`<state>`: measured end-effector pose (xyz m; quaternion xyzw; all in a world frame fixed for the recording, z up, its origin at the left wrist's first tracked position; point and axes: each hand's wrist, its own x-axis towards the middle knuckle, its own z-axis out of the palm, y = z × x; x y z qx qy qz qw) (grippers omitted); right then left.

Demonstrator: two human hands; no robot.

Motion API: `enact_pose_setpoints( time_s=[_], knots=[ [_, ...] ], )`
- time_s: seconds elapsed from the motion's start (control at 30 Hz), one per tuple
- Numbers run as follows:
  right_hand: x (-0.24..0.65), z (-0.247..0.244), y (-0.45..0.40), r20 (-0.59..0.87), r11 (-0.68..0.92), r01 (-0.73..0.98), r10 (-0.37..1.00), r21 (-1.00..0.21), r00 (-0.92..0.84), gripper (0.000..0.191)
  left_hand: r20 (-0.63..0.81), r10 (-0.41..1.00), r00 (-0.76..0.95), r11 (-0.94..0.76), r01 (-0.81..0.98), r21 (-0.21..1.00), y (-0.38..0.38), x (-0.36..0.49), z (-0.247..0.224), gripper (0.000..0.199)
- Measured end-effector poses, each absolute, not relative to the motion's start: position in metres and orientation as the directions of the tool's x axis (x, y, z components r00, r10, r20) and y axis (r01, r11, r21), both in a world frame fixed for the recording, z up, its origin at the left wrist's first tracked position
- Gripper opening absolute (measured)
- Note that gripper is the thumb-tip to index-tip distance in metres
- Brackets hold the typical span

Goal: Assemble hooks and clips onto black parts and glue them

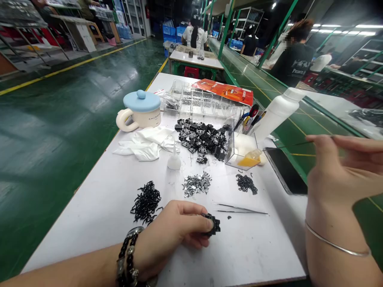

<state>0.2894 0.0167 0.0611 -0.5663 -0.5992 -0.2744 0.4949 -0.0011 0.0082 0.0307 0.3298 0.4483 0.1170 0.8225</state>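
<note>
Low over the white table (239, 255), my left hand (179, 223) pinches a small black plastic part (213, 224) between thumb and fingers. My right hand (341, 171) is raised at the right edge, its thumb and fingers closed on a thin dark tool (299, 143) that points left. Metal tweezers (242, 209) lie just right of the black part, beside a tiny black piece (229, 217). Around them are piles of black curved pieces (146, 202), silvery metal pieces (196, 184) and small black hooks (247, 183). Farther back is a heap of black parts (202, 137).
A lidded mug (143, 111), white cloth (143, 143) and small dropper bottle (174, 159) stand left. At right are a clear tool box (242, 149), white bottle (277, 113) and phone (285, 169). A compartment tray (197, 101) lies behind. Several people sit farther off.
</note>
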Motion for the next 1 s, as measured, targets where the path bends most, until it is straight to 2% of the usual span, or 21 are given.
enact_pose_setpoints(
  time_s=[0.07,0.1,0.17,0.23,0.3,0.33,0.4,0.53,1.0],
  knots=[
    [0.287,0.061,0.022,0.925,0.122,0.977,0.361,-0.173,0.119,0.018,-0.657,0.495,0.569,0.752,0.098,0.652,0.008,-0.001,0.03,0.018],
    [0.284,0.062,0.022,0.905,0.093,0.984,0.414,-0.15,0.099,0.023,-0.654,0.498,0.569,0.75,0.095,0.654,0.008,-0.001,0.029,0.019],
    [0.269,0.065,0.016,0.819,0.102,0.986,0.571,-0.134,0.052,0.045,-0.649,0.502,0.571,0.752,0.082,0.654,0.009,-0.001,0.028,0.019],
    [0.246,0.068,0.005,0.713,0.21,0.963,0.7,-0.167,-0.029,0.063,-0.642,0.498,0.584,0.761,0.06,0.646,0.011,-0.001,0.028,0.02],
    [0.221,0.069,-0.008,0.525,0.4,0.873,0.824,-0.278,-0.211,0.051,-0.621,0.494,0.609,0.769,0.029,0.639,0.013,-0.001,0.028,0.022],
    [0.21,0.068,-0.013,0.417,0.458,0.827,0.855,-0.326,-0.309,0.045,-0.606,0.494,0.624,0.77,0.011,0.638,0.013,-0.002,0.028,0.023],
    [0.194,0.065,-0.02,0.298,0.518,0.745,0.854,-0.42,-0.426,0.034,-0.567,0.506,0.65,0.764,-0.032,0.645,0.014,-0.002,0.03,0.022],
    [0.185,0.059,-0.024,0.288,0.528,0.67,0.849,-0.522,-0.444,0.024,-0.537,0.53,0.657,0.758,-0.082,0.648,0.011,-0.003,0.033,0.021],
    [0.181,0.055,-0.028,0.323,0.56,0.663,0.828,-0.497,-0.457,0.018,-0.497,0.494,0.713,0.751,-0.063,0.657,0.011,-0.004,0.034,0.012]
  ],
)
